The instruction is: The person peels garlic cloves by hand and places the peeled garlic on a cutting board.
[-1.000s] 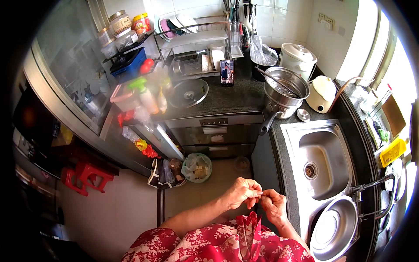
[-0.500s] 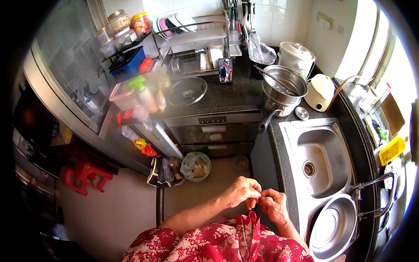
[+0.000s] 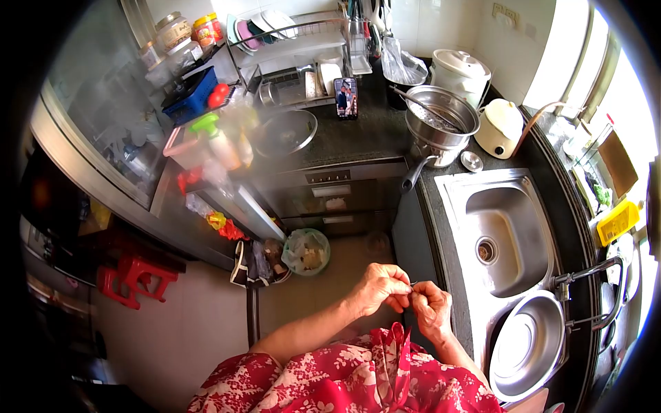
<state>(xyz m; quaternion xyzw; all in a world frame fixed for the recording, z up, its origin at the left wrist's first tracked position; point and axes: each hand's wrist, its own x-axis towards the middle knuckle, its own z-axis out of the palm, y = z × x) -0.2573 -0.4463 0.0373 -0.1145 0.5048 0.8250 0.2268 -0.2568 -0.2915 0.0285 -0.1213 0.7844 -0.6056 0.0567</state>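
Observation:
Both hands meet in front of the red floral garment (image 3: 310, 375), fingertips against each other. My left hand (image 3: 382, 289) is pinched closed, and so is my right hand (image 3: 432, 310). Something small and dark shows between the fingertips, too small to name. The tie of the garment (image 3: 396, 351) stands up just below the hands. To the right of my right hand are the steel sink (image 3: 506, 241) and a round metal basin (image 3: 527, 344).
Along the back counter are a strainer pot (image 3: 441, 117), a phone (image 3: 346, 98), a glass lid (image 3: 288, 132) and a dish rack (image 3: 289, 58). A lined bin (image 3: 306, 252) and red stools (image 3: 141, 275) stand on the floor. The faucet (image 3: 613, 289) reaches over the sink's right side.
The view has shifted slightly, so the counter things sit a little higher and further left. The hands stay together, with my left hand raised a little in the picture.

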